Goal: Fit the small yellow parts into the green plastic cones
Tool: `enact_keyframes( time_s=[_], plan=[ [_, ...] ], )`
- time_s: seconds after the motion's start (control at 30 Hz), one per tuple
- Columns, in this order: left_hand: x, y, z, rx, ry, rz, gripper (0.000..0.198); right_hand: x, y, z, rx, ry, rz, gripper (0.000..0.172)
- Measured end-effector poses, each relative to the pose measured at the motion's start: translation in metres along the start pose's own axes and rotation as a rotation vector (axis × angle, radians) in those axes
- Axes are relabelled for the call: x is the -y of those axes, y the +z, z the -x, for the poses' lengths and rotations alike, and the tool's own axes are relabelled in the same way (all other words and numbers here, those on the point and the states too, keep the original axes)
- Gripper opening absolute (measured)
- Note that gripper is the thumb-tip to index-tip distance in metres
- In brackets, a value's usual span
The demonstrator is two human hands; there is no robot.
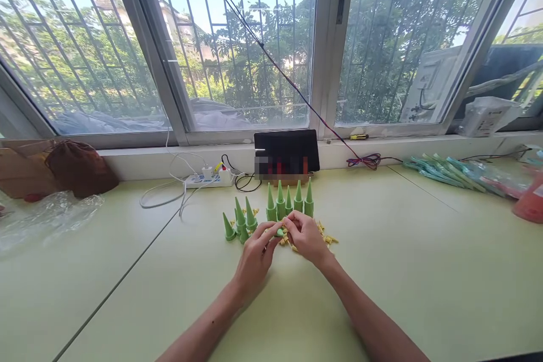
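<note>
My left hand [256,253] is closed around a small green plastic piece [280,232], whose rounded end shows between the fingers. Against it, my right hand [306,236] pinches thumb and forefinger together; what sits in that pinch is too small to make out. Just beyond the hands stands a row of several upright green cones on round bases [298,198]. To their left is a looser group of green cones [240,218]. Small yellow plastic pieces [331,239] lie scattered beside and under my right hand, partly hidden by it.
A dark-screened tablet [286,153] leans at the back near a white power strip [210,181] with cables. Bagged green and teal strips [449,172] and a red item [530,201] lie right. A brown bag [82,168] and clear plastic wrap [63,218] are left.
</note>
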State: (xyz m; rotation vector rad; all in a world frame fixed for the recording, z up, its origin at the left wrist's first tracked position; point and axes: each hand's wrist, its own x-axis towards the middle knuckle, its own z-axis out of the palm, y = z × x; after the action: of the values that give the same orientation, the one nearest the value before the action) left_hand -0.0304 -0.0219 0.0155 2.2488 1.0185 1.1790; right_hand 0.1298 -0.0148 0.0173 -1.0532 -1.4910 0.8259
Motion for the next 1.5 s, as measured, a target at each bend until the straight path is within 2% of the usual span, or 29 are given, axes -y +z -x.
enact_keyframes(
  time_s=[0.17,0.3,0.43,0.5,0.6,0.8,0.97,1.13,1.33,1.5],
  plan=[
    [-0.002,0.003,-0.001,-0.078,-0.06,-0.009,0.032,0.0,-0.002,-0.002,-0.038,-0.029,0.005,0.033],
    [-0.004,0.003,-0.001,-0.151,-0.268,0.149,0.028,0.003,-0.007,-0.001,-0.092,-0.074,0.057,0.032],
    [-0.005,0.003,-0.003,0.006,-0.437,0.429,0.046,0.009,-0.007,0.002,-0.02,-0.164,0.092,0.031],
    [-0.007,0.004,-0.004,0.09,-0.49,0.531,0.048,0.012,-0.005,0.004,0.007,-0.191,0.096,0.031],
    [-0.012,0.003,-0.004,0.117,-0.522,0.596,0.045,0.014,-0.004,0.004,0.023,-0.191,0.07,0.029],
    [-0.012,0.002,-0.003,0.058,-0.457,0.554,0.038,0.013,-0.002,0.003,-0.003,-0.15,0.025,0.02],
    [-0.005,0.007,-0.001,-0.026,-0.382,0.438,0.031,0.013,-0.001,0.004,-0.019,-0.113,0.005,0.021],
    [-0.002,0.007,0.0,-0.145,-0.208,0.234,0.033,0.009,0.0,0.002,0.012,-0.037,-0.068,0.025],
    [0.0,0.003,-0.001,-0.129,-0.028,0.029,0.023,0.004,0.001,0.001,0.033,0.019,-0.061,0.029],
    [-0.003,0.005,-0.003,-0.147,-0.05,0.017,0.027,0.004,0.0,0.0,-0.037,-0.022,-0.08,0.029]
  ],
)
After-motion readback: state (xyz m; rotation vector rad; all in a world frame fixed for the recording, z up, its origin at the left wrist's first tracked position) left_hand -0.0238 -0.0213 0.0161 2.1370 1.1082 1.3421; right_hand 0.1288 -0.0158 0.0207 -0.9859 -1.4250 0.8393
